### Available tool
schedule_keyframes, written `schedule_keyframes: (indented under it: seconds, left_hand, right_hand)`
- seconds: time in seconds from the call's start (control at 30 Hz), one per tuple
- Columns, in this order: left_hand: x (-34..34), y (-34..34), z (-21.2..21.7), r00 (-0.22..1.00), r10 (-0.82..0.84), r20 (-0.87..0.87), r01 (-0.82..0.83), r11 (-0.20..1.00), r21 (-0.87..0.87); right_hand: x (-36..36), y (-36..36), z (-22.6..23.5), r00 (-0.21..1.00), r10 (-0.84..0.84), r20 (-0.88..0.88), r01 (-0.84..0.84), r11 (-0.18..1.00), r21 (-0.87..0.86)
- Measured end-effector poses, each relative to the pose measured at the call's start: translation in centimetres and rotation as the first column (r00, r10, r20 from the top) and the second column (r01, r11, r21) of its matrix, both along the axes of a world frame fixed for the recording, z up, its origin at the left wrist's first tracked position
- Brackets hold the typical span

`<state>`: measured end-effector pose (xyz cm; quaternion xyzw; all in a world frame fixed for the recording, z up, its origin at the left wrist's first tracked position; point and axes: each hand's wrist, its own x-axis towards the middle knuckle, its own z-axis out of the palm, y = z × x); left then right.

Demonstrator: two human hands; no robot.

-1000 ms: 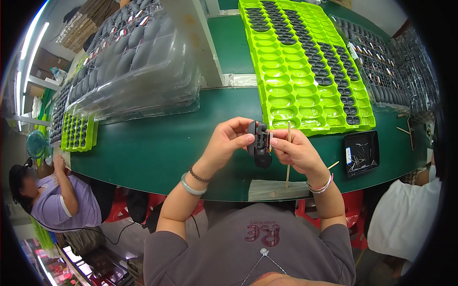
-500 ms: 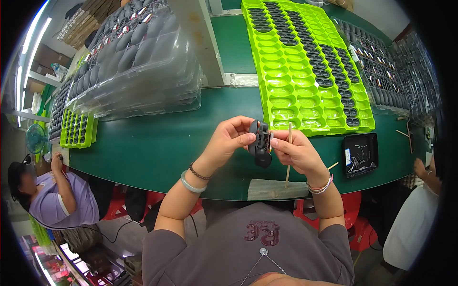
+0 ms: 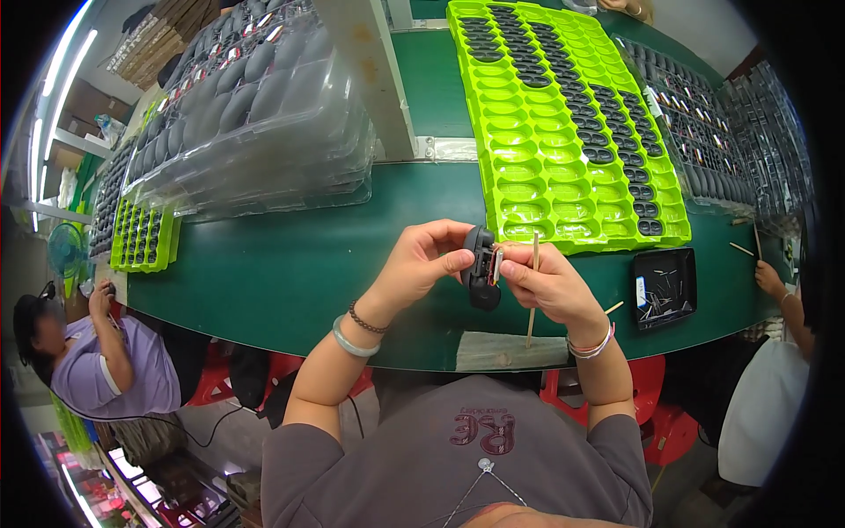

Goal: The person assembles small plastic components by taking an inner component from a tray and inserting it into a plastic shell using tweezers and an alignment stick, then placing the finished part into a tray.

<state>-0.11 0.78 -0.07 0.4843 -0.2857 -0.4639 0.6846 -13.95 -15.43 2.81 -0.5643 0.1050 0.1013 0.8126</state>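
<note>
My left hand (image 3: 437, 255) is closed around an opened black plastic case (image 3: 481, 275), which looks like an earbud charging case, its rounded halves spread apart. Small parts and wires show inside it. From the right, my right hand (image 3: 547, 280) pinches a small silvery, flat part (image 3: 497, 266) with red wires at the case's opening. That same hand also holds a thin wooden stick (image 3: 531, 327), which points up and down between its fingers. Below my hands, at the table's near edge, lies a pale cloth-like strip (image 3: 502, 350).
A bright green tray (image 3: 519, 189) partly filled with black oval pieces lies ahead. A black box (image 3: 664, 317) of small metal pieces stands to the right. Stacked clear trays (image 3: 290, 176) of grey shells sit at the left by a metal post (image 3: 374, 79). Co-workers sit on both sides.
The silvery part has tilted and now shows more at the case's opening, with my right fingers slightly shifted. At the right, a co-worker's hand has moved up to the table.
</note>
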Motion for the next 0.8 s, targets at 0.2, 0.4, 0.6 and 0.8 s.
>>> schedule_keyframes:
  seconds: [0.2, 0.4, 0.6, 0.8]
  left_hand:
    - [-0.1, 0.0, -0.5, 0.998, -0.005, 0.058, 0.005, 1.0, -0.01]
    - [0.2, 0.0, -0.7, 0.993, -0.014, 0.118, 0.016, 1.0, -0.018]
    - [0.4, 0.2, -0.7, 0.993, -0.1, -0.062, 0.098, 0.995, -0.029]
    - [0.0, -0.1, -0.7, 0.995, 0.043, -0.092, -0.038, 0.997, 0.062]
  right_hand:
    - [0.1, -0.1, -0.3, 1.0, -0.008, 0.002, 0.008, 0.999, -0.053]
    - [0.3, -0.5, -0.4, 0.998, 0.011, -0.062, -0.011, 1.0, 0.003]
    - [0.3, -0.3, -0.3, 0.999, 0.04, 0.013, -0.04, 0.999, -0.017]
    - [0.5, 0.6, -0.1, 1.0, -0.018, 0.021, 0.019, 0.999, -0.027]
